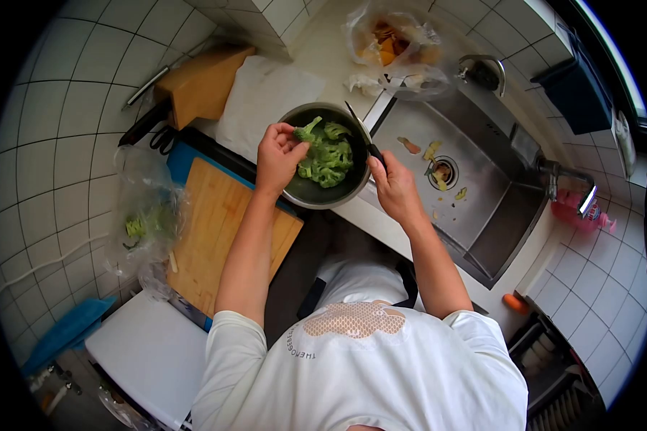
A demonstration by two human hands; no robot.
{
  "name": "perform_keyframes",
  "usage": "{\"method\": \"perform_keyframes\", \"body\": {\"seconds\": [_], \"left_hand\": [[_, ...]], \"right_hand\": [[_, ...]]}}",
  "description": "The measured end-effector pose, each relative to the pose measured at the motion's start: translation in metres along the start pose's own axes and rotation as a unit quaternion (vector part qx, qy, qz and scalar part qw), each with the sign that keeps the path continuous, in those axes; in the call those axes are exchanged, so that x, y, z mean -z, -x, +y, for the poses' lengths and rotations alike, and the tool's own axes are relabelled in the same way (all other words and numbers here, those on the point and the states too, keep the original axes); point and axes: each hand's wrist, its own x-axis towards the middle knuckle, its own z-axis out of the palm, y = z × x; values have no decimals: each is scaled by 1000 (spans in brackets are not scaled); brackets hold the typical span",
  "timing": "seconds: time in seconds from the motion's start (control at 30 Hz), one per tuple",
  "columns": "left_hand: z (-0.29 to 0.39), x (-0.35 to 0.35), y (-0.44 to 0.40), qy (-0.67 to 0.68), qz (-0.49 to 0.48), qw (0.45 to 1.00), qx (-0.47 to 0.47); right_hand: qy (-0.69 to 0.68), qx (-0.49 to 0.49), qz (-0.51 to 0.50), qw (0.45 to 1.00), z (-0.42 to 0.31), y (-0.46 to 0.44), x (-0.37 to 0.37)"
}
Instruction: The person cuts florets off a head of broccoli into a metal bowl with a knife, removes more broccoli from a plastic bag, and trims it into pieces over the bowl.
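A metal bowl (350, 188) sits on the counter left of the sink, holding several green broccoli florets (328, 162). Over its left rim, my left hand (279, 159) pinches one broccoli floret (308, 129) between thumb and fingers. My right hand (397, 182), at the bowl's right side, is closed round the black handle of a kitchen knife (361, 123). The blade points up and away, along the bowl's right rim. I cannot tell whether the blade touches the rim.
At right is a steel sink (485, 118) with peel scraps (432, 150) around its drain. Left lie a wooden cutting board (219, 230) and a clear bag (147, 183) with broccoli. A knife block (201, 85) and a plastic bag of peelings (392, 50) stand farther back.
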Motion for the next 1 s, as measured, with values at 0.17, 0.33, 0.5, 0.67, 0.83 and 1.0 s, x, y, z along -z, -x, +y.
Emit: {"method": "perform_keyframes", "body": {"seconds": [0.17,0.33,0.5,0.67,0.83,1.0], "left_hand": [[4,0,5,33,-10,998,46],[3,3,6,207,-62,970,108],[5,1,13,307,-122,931,151],[7,-2,20,352,-141,908,178],[11,-4,23,334,-159,907,200],[15,-9,23,257,-135,938,190]], "right_hand": [[6,-2,1,1000,-7,-5,4],[9,2,-10,1000,-15,-10,7],[-42,68,32,996,-21,-20,-8],[-96,106,-7,990,-33,-35,-18],[-120,58,-65,989,-28,-44,-29],[-137,25,-68,988,-26,-48,-33]]}}
